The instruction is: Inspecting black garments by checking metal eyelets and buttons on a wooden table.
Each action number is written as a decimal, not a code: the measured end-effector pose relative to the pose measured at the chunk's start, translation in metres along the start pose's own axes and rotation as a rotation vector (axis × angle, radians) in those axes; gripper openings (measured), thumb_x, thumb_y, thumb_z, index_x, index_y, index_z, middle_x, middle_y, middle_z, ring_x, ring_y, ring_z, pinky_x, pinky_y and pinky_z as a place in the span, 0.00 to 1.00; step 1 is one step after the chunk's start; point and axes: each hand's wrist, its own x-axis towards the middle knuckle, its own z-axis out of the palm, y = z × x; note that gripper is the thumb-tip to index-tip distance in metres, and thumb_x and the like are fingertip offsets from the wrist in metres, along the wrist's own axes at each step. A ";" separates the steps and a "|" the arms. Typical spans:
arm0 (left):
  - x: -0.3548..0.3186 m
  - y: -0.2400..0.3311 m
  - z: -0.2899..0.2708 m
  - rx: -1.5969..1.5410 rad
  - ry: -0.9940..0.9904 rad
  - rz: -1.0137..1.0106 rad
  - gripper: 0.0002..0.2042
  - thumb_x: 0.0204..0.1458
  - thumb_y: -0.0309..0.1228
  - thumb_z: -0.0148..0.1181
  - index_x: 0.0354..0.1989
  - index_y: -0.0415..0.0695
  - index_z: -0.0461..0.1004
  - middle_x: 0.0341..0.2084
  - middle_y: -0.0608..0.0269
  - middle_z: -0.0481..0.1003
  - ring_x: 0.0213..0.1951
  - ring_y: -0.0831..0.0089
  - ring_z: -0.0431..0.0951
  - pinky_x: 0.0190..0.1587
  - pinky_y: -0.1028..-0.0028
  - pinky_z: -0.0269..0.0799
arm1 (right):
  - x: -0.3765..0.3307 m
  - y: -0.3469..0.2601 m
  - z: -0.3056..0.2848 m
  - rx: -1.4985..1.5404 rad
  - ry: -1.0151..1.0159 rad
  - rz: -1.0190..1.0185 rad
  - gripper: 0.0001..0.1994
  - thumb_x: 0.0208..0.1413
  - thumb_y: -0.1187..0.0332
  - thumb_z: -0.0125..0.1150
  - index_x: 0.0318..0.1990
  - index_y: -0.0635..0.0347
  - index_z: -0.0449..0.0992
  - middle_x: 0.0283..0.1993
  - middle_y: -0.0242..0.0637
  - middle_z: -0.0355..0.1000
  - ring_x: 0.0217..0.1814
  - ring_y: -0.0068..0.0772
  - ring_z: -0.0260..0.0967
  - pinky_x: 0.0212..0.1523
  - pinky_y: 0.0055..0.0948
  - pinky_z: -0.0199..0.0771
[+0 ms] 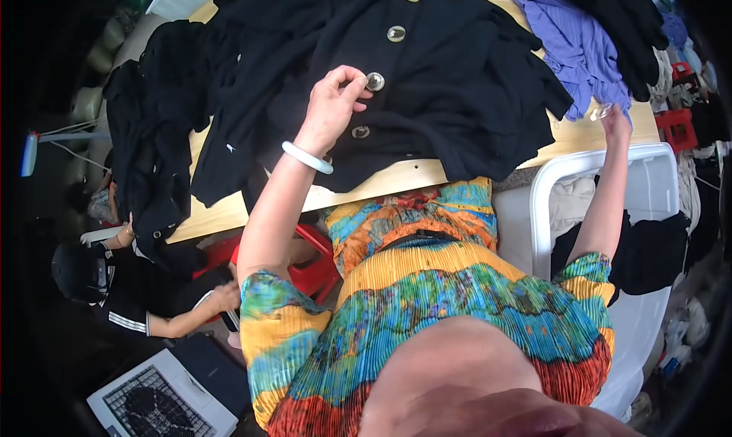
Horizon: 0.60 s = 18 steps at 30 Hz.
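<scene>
A black knit cardigan (457, 79) with large shiny round buttons lies spread over a pale wooden table (404, 179). My left hand (335, 105), with a pale bangle on the wrist, pinches one button (374, 81) of the cardigan between thumb and finger. Off to the right, beside a purple garment (572, 48), my right hand (616, 124) is closed on a small shiny, clear-looking piece (601, 112). What that piece is cannot be made out. More black clothing (152, 102) hangs over the table's left end.
A large white tub (543, 208) with black and cream cloth stands at my right, below the table edge. Red stools (675, 130) show at far right and lower left. At lower left sits another person in a black cap (80, 273), near an open laptop (164, 399).
</scene>
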 end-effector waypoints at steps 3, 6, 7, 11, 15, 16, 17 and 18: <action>0.000 0.001 -0.004 0.007 -0.041 -0.024 0.05 0.54 0.31 0.50 0.32 0.43 0.70 0.31 0.68 0.71 0.35 0.79 0.73 0.35 0.82 0.68 | -0.050 -0.060 0.044 0.425 -0.243 -0.001 0.13 0.58 0.59 0.48 0.40 0.59 0.68 0.28 0.30 0.65 0.24 0.22 0.61 0.26 0.22 0.63; -0.003 0.003 -0.007 -0.031 -0.048 -0.051 0.05 0.54 0.31 0.51 0.32 0.44 0.70 0.31 0.68 0.72 0.35 0.79 0.73 0.35 0.81 0.68 | -0.126 -0.104 0.116 0.298 -0.559 0.069 0.16 0.56 0.57 0.50 0.43 0.60 0.66 0.27 0.28 0.64 0.23 0.15 0.58 0.26 0.16 0.61; -0.004 0.004 -0.008 -0.048 -0.041 -0.074 0.05 0.54 0.32 0.51 0.32 0.44 0.69 0.31 0.68 0.72 0.35 0.79 0.73 0.36 0.81 0.68 | -0.153 -0.114 0.140 0.348 -0.767 0.060 0.17 0.56 0.57 0.51 0.44 0.61 0.66 0.26 0.27 0.63 0.23 0.14 0.58 0.26 0.15 0.61; -0.006 0.006 -0.008 -0.088 -0.037 -0.129 0.05 0.54 0.32 0.51 0.32 0.45 0.69 0.32 0.68 0.71 0.36 0.78 0.73 0.36 0.81 0.68 | -0.233 -0.137 0.208 0.389 -1.018 0.340 0.20 0.55 0.55 0.51 0.44 0.63 0.63 0.23 0.25 0.58 0.15 0.08 0.48 0.15 0.09 0.47; -0.004 0.010 -0.008 -0.113 -0.048 -0.162 0.05 0.54 0.32 0.51 0.32 0.45 0.69 0.32 0.68 0.71 0.37 0.78 0.73 0.37 0.81 0.69 | -0.270 -0.139 0.233 0.277 -1.199 0.258 0.18 0.59 0.61 0.47 0.51 0.63 0.63 0.27 0.26 0.61 0.15 0.07 0.48 0.15 0.08 0.50; -0.003 0.011 -0.008 -0.121 -0.059 -0.176 0.05 0.54 0.32 0.51 0.33 0.45 0.69 0.32 0.68 0.71 0.37 0.78 0.73 0.37 0.81 0.69 | -0.275 -0.138 0.237 0.236 -1.217 0.281 0.18 0.59 0.62 0.47 0.52 0.62 0.62 0.27 0.26 0.62 0.15 0.08 0.50 0.16 0.08 0.53; -0.003 0.012 -0.008 -0.122 -0.055 -0.169 0.05 0.54 0.32 0.51 0.33 0.45 0.69 0.32 0.68 0.71 0.37 0.78 0.73 0.37 0.81 0.69 | -0.277 -0.137 0.239 0.265 -1.241 0.265 0.18 0.59 0.62 0.47 0.52 0.62 0.62 0.27 0.26 0.62 0.15 0.08 0.50 0.16 0.08 0.53; -0.003 0.012 -0.008 -0.117 -0.060 -0.167 0.05 0.54 0.32 0.51 0.33 0.45 0.69 0.32 0.68 0.71 0.37 0.78 0.73 0.37 0.81 0.69 | -0.280 -0.135 0.242 0.194 -1.320 0.199 0.19 0.59 0.62 0.46 0.55 0.60 0.60 0.28 0.27 0.63 0.17 0.09 0.53 0.17 0.08 0.55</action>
